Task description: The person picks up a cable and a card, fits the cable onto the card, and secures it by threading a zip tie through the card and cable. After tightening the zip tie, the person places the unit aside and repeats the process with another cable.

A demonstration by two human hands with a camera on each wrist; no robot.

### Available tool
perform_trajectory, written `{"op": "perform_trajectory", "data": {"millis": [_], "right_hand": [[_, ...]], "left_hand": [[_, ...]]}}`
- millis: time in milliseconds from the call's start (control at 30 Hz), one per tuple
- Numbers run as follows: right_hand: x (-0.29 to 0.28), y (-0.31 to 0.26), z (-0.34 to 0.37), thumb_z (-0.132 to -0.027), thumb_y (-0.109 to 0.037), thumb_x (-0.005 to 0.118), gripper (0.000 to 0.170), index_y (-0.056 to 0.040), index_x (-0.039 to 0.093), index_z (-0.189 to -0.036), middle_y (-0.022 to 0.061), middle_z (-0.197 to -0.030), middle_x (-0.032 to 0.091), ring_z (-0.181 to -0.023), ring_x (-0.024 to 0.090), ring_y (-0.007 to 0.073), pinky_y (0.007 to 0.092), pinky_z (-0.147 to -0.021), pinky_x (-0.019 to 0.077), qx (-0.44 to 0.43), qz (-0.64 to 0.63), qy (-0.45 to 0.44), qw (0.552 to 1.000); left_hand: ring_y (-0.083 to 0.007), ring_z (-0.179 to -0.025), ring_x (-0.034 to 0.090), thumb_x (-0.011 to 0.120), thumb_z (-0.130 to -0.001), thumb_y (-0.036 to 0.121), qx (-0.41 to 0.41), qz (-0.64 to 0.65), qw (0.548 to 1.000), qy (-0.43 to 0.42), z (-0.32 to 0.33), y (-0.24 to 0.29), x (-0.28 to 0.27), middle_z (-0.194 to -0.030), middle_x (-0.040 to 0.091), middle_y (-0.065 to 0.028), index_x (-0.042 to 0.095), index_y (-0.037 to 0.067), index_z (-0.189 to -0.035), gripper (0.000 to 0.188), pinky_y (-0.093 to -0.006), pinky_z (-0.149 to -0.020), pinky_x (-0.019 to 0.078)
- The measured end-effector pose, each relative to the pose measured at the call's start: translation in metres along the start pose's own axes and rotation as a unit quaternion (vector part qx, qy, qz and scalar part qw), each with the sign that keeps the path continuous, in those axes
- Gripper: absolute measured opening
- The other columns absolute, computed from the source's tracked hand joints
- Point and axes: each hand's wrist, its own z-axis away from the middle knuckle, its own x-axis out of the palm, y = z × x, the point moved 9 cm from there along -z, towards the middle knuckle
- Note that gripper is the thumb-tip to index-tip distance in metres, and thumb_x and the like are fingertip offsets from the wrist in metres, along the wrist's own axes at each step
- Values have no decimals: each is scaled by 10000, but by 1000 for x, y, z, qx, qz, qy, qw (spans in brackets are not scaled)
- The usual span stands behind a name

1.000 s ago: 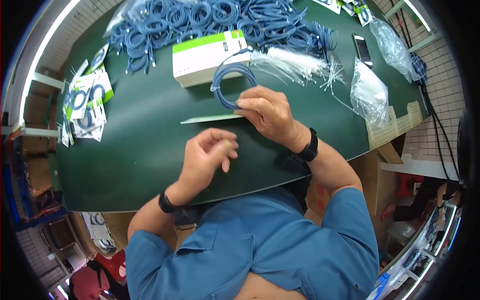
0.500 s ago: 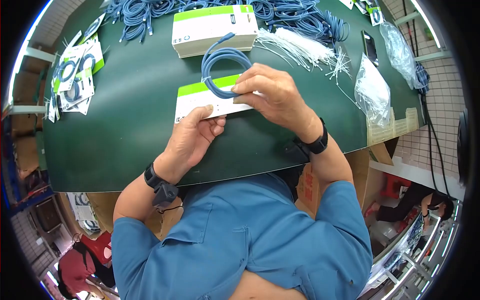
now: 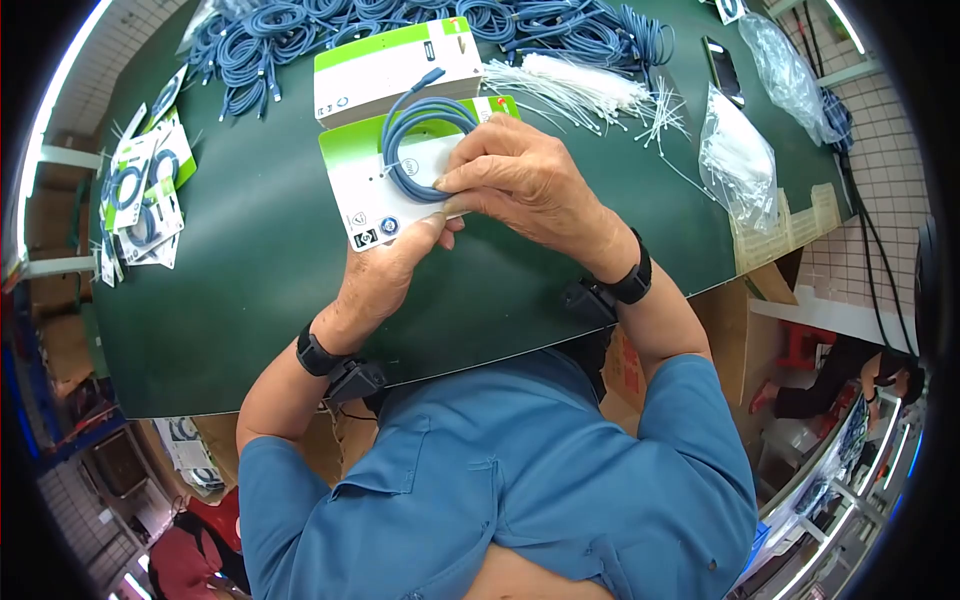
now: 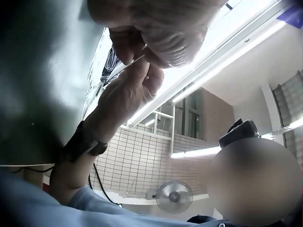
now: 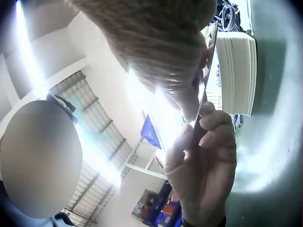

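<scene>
A green and white cardboard card [image 3: 347, 185] with printed marks is tilted up over the table. My left hand [image 3: 385, 275] pinches its lower edge, thumb on the printed face. Against that face lies a coiled blue cable [image 3: 392, 160], bound at its left side by a thin white tie, one plug end sticking up. My right hand [image 3: 530, 185] pinches the coil's lower right part between thumb and fingers, close to the left thumb. In the right wrist view the card shows nearly edge-on, with the left hand [image 5: 203, 165] gripping it from below.
Behind the card stands a stack of similar cards [image 3: 395, 75]. Many coiled blue cables [image 3: 330, 25] lie at the back, beside loose white cable ties [image 3: 570, 85]. Carded cables [image 3: 150, 195] are piled left; a bag of ties [image 3: 738, 160] and a phone [image 3: 722, 70] lie right.
My left hand has come up to the card and taken its lower edge. The card has tilted up from almost edge-on to face me, and the coil now lies against it.
</scene>
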Motion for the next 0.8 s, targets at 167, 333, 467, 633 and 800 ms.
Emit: {"op": "perform_trajectory", "data": {"millis": [167,333,467,633,800], "right_hand": [[4,4,1,-749,-58,894,265,-64,790,-993,45,-947,712,-875,671,214,332,-748,558,18,-40,-2,999],[26,10,6,-746,-63,903,270,-56,791,-991,58,-937,710,-846,679,204,320,-714,566,51,-92,-12,994],[38,8,8,-746,-61,909,289,-55,791,-1010,69,-936,713,-811,692,194,297,-669,569,38,-78,-14,996],[43,10,7,-753,-60,913,303,-55,791,-1031,70,-979,737,-769,704,151,259,-646,581,69,-85,-38,993],[48,15,10,-755,-60,914,316,-53,791,-1046,70,-1022,756,-768,709,110,232,-644,591,111,-100,-79,986]], "left_hand": [[-165,-798,701,631,-1018,138,7,-8,1000,13,-3,6,0,-984,714,-103,653,-40,-1181,242,-282,-656,565],[-121,-647,657,642,-1023,191,-37,-25,995,88,-3,-6,-16,-917,691,-83,653,-33,-1136,250,-244,-481,490],[-89,-560,606,646,-1022,201,-46,-41,988,141,-2,-11,-26,-872,675,-66,640,-20,-1125,244,-224,-416,437],[-75,-511,561,638,-1020,188,-37,-7,986,161,0,-13,-34,-833,660,-52,621,-4,-1121,217,-223,-389,404],[-75,-490,541,630,-1020,187,-53,25,986,158,1,-19,-36,-820,650,-44,617,-4,-1120,216,-230,-371,381]]}}
